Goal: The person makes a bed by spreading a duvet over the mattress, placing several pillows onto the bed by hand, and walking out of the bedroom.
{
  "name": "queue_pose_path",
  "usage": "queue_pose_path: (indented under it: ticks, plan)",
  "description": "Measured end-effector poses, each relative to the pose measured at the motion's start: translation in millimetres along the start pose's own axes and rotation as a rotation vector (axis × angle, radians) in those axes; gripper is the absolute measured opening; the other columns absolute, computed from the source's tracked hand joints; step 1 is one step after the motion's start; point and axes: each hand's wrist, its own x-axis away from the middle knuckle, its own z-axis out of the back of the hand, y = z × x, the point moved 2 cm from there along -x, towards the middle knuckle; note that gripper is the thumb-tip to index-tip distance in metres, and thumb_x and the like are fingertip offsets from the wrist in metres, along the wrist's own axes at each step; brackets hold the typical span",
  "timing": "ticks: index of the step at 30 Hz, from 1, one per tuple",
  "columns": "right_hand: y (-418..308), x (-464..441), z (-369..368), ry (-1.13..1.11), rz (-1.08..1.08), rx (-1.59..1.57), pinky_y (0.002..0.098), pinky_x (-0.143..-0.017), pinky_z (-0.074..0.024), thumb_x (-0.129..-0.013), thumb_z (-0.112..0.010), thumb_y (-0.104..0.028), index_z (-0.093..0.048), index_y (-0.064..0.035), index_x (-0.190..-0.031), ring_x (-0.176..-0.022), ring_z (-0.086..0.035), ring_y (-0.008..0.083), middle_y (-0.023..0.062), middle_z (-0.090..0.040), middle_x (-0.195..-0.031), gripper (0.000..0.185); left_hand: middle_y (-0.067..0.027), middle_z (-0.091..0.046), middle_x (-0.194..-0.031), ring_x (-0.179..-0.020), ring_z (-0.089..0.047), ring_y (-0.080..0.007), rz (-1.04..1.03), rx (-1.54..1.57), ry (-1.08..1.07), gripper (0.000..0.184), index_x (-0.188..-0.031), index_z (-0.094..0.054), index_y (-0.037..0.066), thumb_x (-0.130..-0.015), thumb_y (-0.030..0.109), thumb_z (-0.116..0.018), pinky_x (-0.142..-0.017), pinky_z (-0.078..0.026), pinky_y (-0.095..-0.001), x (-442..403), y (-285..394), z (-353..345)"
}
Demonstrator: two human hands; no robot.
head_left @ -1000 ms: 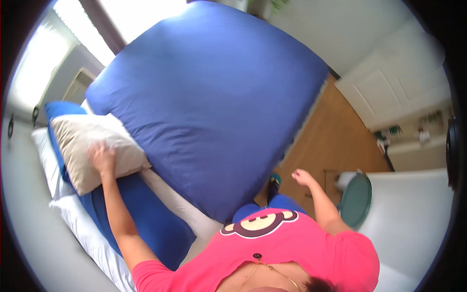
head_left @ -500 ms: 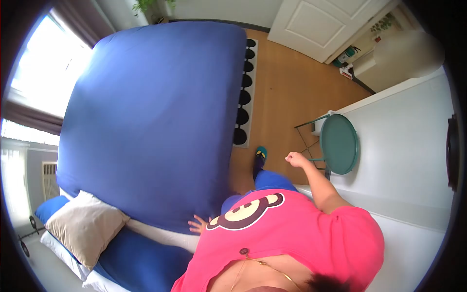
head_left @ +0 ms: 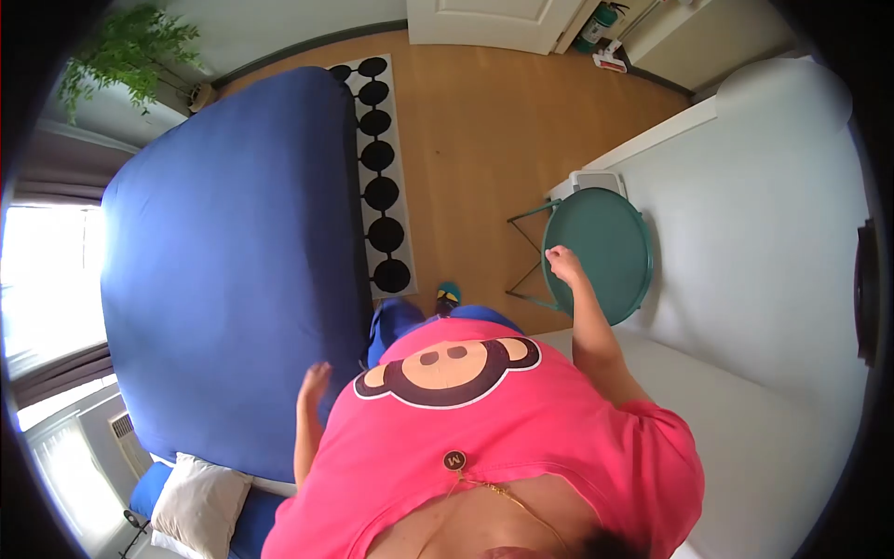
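Observation:
My left hand [head_left: 317, 382] hangs beside my body over the near edge of the blue-sheeted bed [head_left: 223, 261]. Its fingers look loosely curled, too small and soft to tell whether they are closed. Over the round green side table [head_left: 610, 256] is my right hand [head_left: 562, 264], with its fingers folded in and no object visible in it. At the lower left, a beige pillow [head_left: 200, 503] rests against blue bedding [head_left: 256, 524].
A black-and-white rug [head_left: 380, 158] runs along the bed on the wooden floor [head_left: 475, 158]. Further off are a white door [head_left: 494, 20], a fire extinguisher [head_left: 599, 26] and a potted plant [head_left: 130, 56]. A white wall [head_left: 745, 252] stands at the right.
My left hand has left the beige pillow and come back beside my body. The view has swung right, so the bed and pillows sit further left. My right hand now appears over the green table.

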Motion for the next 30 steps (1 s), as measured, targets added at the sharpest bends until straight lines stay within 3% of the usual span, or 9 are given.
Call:
queue_pose_path:
  ticks: [5,7,8,14,17,24,25,27,30]
  plan:
    - [-13,-64,6,-0.031,-0.042,-0.107,0.0376,-0.076,-0.0452,-0.085,-0.051,-0.035,-0.059,-0.0016,-0.094,-0.089,-0.059,0.0319,0.0178,-0.062,-0.093,0.035,-0.0138,-0.059,-0.100,-0.082,-0.057,-0.0203,-0.050,-0.053,0.101,0.036,-0.111,-0.052,-0.002,-0.089,0.026,-0.049,-0.074,-0.045,-0.0328,-74,194,25]
    - [-30,-86,6,-0.092,-0.029,-0.079,0.0375,-0.077,-0.0449,-0.085,-0.051,-0.035,-0.059,-0.0023,-0.095,-0.089,-0.059,0.0312,0.0177,-0.062,-0.095,0.035,-0.0165,-0.057,-0.104,-0.098,-0.053,-0.0325,-0.449,-1.353,-0.143,0.024,-0.101,-0.055,0.003,-0.085,0.016,-0.043,-0.084,-0.042,-0.0405,-142,195,42]
    - [-23,-102,1,-0.087,0.075,-0.043,0.0312,-0.058,-0.0466,-0.085,-0.053,-0.031,-0.058,-0.0032,-0.092,-0.060,-0.058,0.0162,0.0058,-0.060,-0.072,0.029,-0.0149,-0.056,-0.100,-0.100,-0.051,-0.0302,-0.398,-1.205,-0.275,0.022,-0.099,-0.056,0.004,-0.084,0.012,-0.043,-0.086,-0.042,-0.0382,-142,245,47]
    - [-6,-161,67,0.106,-0.235,-0.171,0.0319,-0.054,-0.0463,-0.085,-0.052,-0.030,-0.060,-0.0026,-0.095,-0.062,-0.057,0.0161,0.0085,-0.060,-0.074,0.030,-0.0202,-0.056,-0.108,-0.104,-0.053,-0.0319,-0.377,-1.831,-0.517,0.026,-0.094,-0.060,0.002,-0.085,0.017,-0.040,-0.088,-0.043,-0.0420,-346,422,92]
    - [2,-167,112,0.253,-0.380,-0.174,0.0358,-0.061,-0.0461,-0.085,-0.051,-0.030,-0.061,-0.0033,-0.096,-0.071,-0.057,0.0218,0.0114,-0.060,-0.081,0.030,-0.0274,-0.056,-0.099,-0.097,-0.052,-0.0433,-0.441,-1.024,0.013,0.036,-0.097,-0.054,-0.003,-0.085,0.029,-0.041,-0.083,-0.042,-0.0478,-405,639,57]
    - [39,-227,140,0.289,-0.230,-0.158,0.0309,-0.053,-0.0469,-0.085,-0.051,-0.027,-0.059,-0.0033,-0.097,-0.062,-0.057,0.0197,0.0105,-0.058,-0.071,0.028,-0.0226,-0.060,-0.096,-0.095,-0.056,-0.0391,-0.931,-0.803,-0.061,0.038,-0.112,-0.053,0.002,-0.084,0.026,-0.048,-0.081,-0.044,-0.0429,-526,1019,-138]
    - [68,-244,127,0.251,-0.093,0.017,0.0311,-0.055,-0.0472,-0.085,-0.051,-0.026,-0.058,-0.0031,-0.096,-0.063,-0.057,0.0207,0.0111,-0.058,-0.071,0.027,-0.0223,-0.060,-0.095,-0.094,-0.057,-0.0386,-0.964,-0.795,-0.079,0.038,-0.113,-0.053,0.003,-0.084,0.026,-0.048,-0.081,-0.045,-0.0426,-531,1054,-176]
    - [-18,-260,193,0.103,-0.769,-0.504,0.0353,-0.064,-0.0487,-0.082,-0.051,-0.022,-0.059,-0.0026,-0.092,-0.073,-0.060,0.0254,0.0150,-0.060,-0.080,0.023,-0.0222,-0.060,-0.096,-0.092,-0.058,-0.0368,-1.023,-0.810,-0.182,0.034,-0.111,-0.054,0.002,-0.085,0.024,-0.047,-0.078,-0.045,-0.0426,-558,1095,-248]
    - [-4,-337,229,0.191,-0.594,-0.247,0.0386,-0.076,-0.0466,-0.079,-0.051,-0.019,-0.060,-0.0019,-0.089,-0.084,-0.059,0.0314,0.0180,-0.060,-0.092,0.022,-0.0201,-0.061,-0.099,-0.094,-0.058,-0.0320,-1.086,-0.917,-0.337,0.034,-0.102,-0.058,0.002,-0.084,0.030,-0.052,-0.080,-0.044,-0.0456,-659,1099,-335]
